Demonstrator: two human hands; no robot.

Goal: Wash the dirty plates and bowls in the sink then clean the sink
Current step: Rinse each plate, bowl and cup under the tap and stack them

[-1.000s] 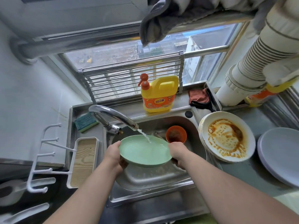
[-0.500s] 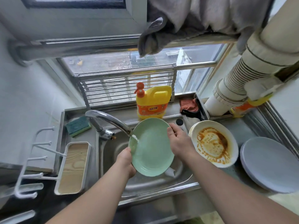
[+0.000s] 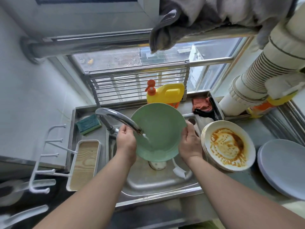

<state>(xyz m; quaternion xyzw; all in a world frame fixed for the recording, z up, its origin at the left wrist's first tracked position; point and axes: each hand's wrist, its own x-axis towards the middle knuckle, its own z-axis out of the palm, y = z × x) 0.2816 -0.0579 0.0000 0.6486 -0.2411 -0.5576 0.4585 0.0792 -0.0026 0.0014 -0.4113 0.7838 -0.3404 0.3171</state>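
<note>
The green plate (image 3: 158, 129) is held tilted over the sink (image 3: 158, 182), its face toward the camera, under the thin stream from the faucet (image 3: 118, 119); the left hand (image 3: 126, 141) is curled round its left rim and the right hand (image 3: 189, 144) round its right rim, so each grip is pinching the plate edge; slip is judged the main risk, since the rim is wet and held only at the edges, and a drop would land on the steel basin or on the white brush (image 3: 179, 171) lying in it; splash is also likely, as water striking the steep face could be thrown toward the tabletop (image 3: 247, 177) and the person; the stained plate stack (image 3: 228, 145) sits just beside the right hand and could be knocked by the elbow or wrist; the grey plate (image 3: 283, 167) lies further right; the yellow detergent jug (image 3: 166, 94) carries an orange label, mostly hidden behind the plate, so no writing can be read; no other legible text is seen.
</note>
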